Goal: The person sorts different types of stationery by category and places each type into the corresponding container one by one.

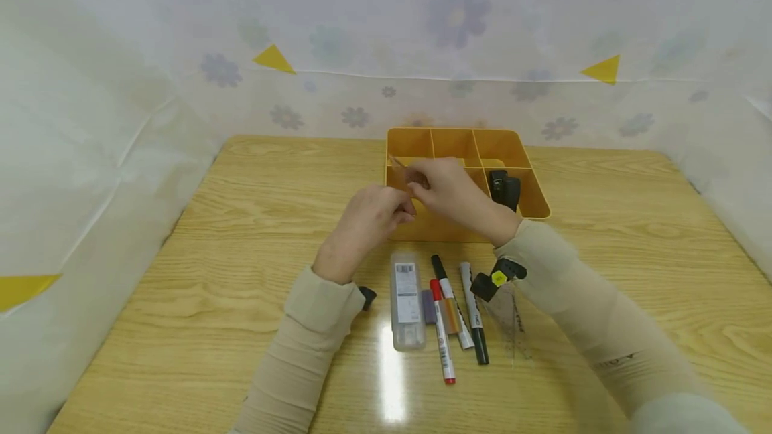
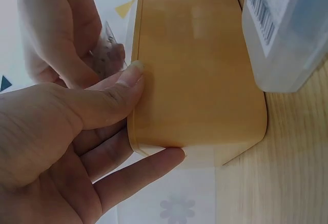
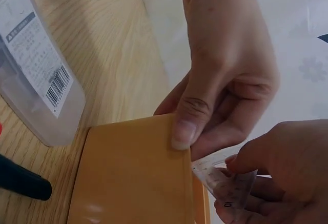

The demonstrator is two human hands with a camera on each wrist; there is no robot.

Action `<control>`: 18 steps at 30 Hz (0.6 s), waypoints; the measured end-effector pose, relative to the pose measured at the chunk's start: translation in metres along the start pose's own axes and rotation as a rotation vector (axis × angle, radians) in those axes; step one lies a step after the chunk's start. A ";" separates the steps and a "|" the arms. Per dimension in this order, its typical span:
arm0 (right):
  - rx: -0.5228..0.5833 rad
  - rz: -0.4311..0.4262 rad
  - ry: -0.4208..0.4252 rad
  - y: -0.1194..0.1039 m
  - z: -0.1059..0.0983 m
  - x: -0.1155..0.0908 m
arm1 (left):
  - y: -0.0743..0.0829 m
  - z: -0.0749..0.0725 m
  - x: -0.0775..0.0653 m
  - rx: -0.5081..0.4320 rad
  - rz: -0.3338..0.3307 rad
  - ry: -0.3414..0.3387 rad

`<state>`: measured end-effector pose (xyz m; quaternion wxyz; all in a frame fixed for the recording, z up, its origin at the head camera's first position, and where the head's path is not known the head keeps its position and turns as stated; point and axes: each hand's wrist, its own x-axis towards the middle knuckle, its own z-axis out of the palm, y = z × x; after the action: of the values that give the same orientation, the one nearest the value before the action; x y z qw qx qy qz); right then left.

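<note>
Thumb and fingers of my left hand (image 1: 374, 216) grip the rim at the front left corner of a yellow divided organizer box (image 1: 437, 228). My right hand (image 1: 449, 189) is over the box's front left compartment, pinching a clear set square (image 3: 223, 183) between thumb and fingers. Its pointed corner and printed scale show in the right wrist view, close to the box's rim; the hand covers the rest. In the front right compartment stands a black stapler (image 1: 509, 189).
In front of the box lie a clear plastic case (image 1: 407, 330) with a label, a red marker (image 1: 443, 347), two dark-ended markers, a purple block (image 1: 429, 307) and an orange block (image 1: 451, 317). Clear plastic pieces with printed marks (image 1: 512, 327) lie under the right forearm. Flowered sheeting (image 1: 356, 106) encloses the table.
</note>
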<state>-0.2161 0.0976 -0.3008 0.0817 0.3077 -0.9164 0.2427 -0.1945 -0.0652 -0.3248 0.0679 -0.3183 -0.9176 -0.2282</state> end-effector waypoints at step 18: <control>-0.054 0.060 -0.211 0.016 0.027 0.021 | 0.000 -0.001 -0.002 -0.023 -0.036 -0.015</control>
<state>-0.2425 0.0845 -0.3240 -0.0143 0.3014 -0.9350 0.1864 -0.1924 -0.0667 -0.3248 0.0532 -0.3041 -0.9210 -0.2376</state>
